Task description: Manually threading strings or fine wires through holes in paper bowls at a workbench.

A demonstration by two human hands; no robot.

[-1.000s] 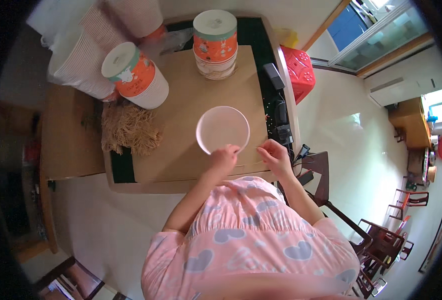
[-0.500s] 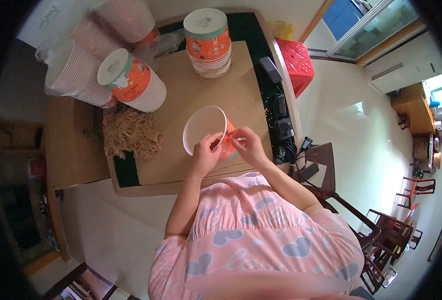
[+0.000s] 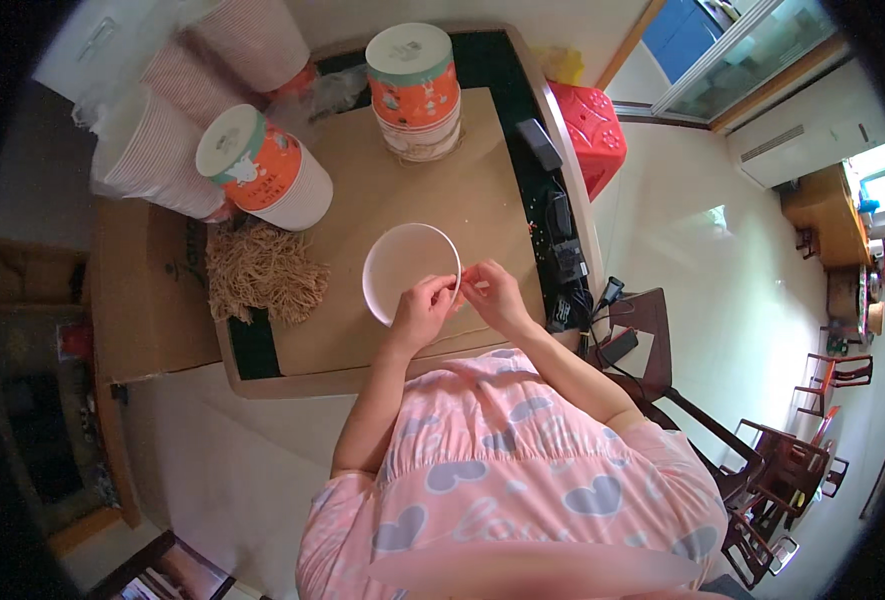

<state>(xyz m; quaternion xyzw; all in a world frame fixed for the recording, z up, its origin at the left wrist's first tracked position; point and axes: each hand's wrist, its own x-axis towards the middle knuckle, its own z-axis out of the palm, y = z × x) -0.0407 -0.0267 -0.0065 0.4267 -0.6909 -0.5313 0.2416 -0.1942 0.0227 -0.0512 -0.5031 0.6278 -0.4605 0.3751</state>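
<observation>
A white round bowl [image 3: 402,268] lies on the brown cardboard sheet [image 3: 382,190] covering the table. My left hand [image 3: 424,305] and my right hand [image 3: 492,292] meet at the bowl's near right rim. Between their fingertips they pinch a small orange piece [image 3: 465,277], mostly hidden by the fingers. Both forearms come up from my pink heart-patterned sleeves.
A heap of tan straw-like fibre [image 3: 262,275] lies left of the bowl. Two orange-and-white stacks of paper tubs [image 3: 262,170] [image 3: 414,90] stand behind, with ribbed cup stacks [image 3: 167,150] at the far left. Black devices and cables [image 3: 562,260] line the table's right edge. A red stool [image 3: 587,125] is beyond.
My hands came together over the bowl's near edge, and the small orange piece appeared between the fingers. It is held there still, with the hands slightly further right.
</observation>
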